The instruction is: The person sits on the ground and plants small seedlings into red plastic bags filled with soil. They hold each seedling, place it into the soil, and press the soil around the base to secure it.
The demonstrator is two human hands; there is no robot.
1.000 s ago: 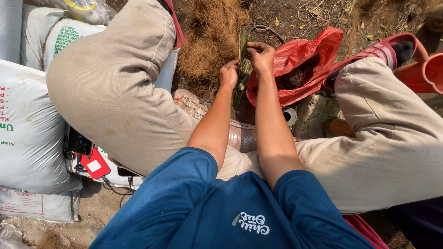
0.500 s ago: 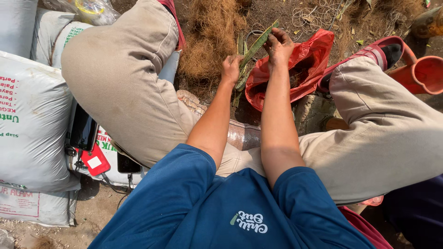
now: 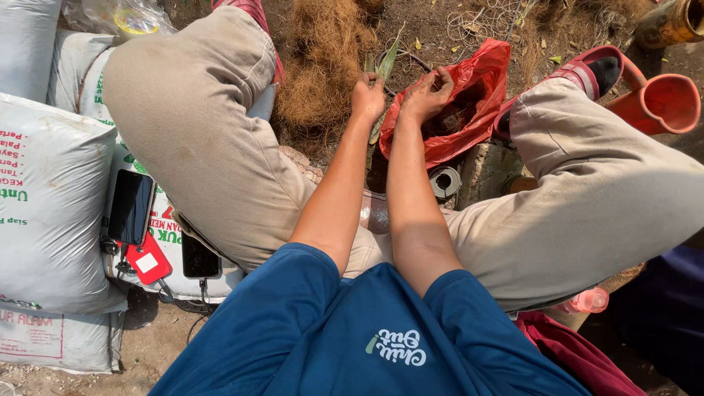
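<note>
The left hand [image 3: 368, 94] is clamped around a green plant [image 3: 384, 66] whose leaves point to 12 o'clock. At its 3 o'clock, the right hand [image 3: 427, 92] has its fingers curled on the rim of a red plastic bag [image 3: 480, 73], with brown coconut fibre [image 3: 323, 62] at 9 o'clock

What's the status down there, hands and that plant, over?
Left hand closed around green leafy plant, upright. Right hand at mouth of red plastic bag, fingers curled, grip unclear. Brown fibre pile just beside left hand, nothing blocking.
</note>
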